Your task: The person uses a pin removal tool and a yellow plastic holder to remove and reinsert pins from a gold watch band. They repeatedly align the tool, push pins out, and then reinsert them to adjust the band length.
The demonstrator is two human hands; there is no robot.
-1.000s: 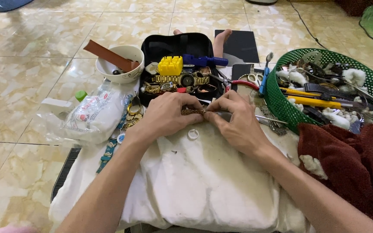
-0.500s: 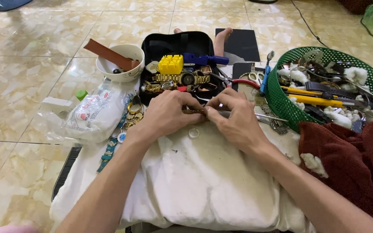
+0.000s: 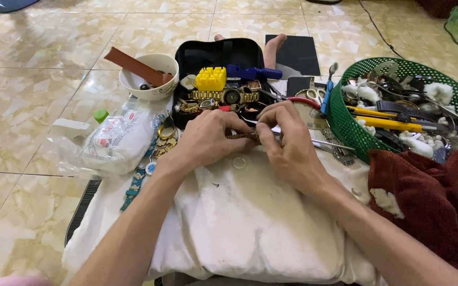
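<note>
Between the two hands, just above the white cloth [image 3: 239,222], sits a small brown and gold band piece [image 3: 244,136]. It looks like part of a watch strap. The left hand [image 3: 208,139] pinches one end with its fingers curled tight. The right hand [image 3: 288,143] pinches the other end and seems to hold a thin metal tool [image 3: 331,144] too, which sticks out to the right. I cannot tell just where the tool tip touches the band.

I think the person is fixing or joining a tiny part of the strap right now. The next move needs a very steady, gentle push, since the part is small and could slip.

A small white ring [image 3: 239,162] lies on the cloth just under the hands. Behind them is a black tray [image 3: 213,53] with gold watches, a yellow block [image 3: 211,78] and a blue tool [image 3: 253,72]. A white bowl [image 3: 133,87] stands to the left, and a clear plastic bag [image 3: 113,140] lies near it. A green basket [image 3: 345,124] full of tools is on the right, beside a dark red towel [image 3: 430,196].
</note>
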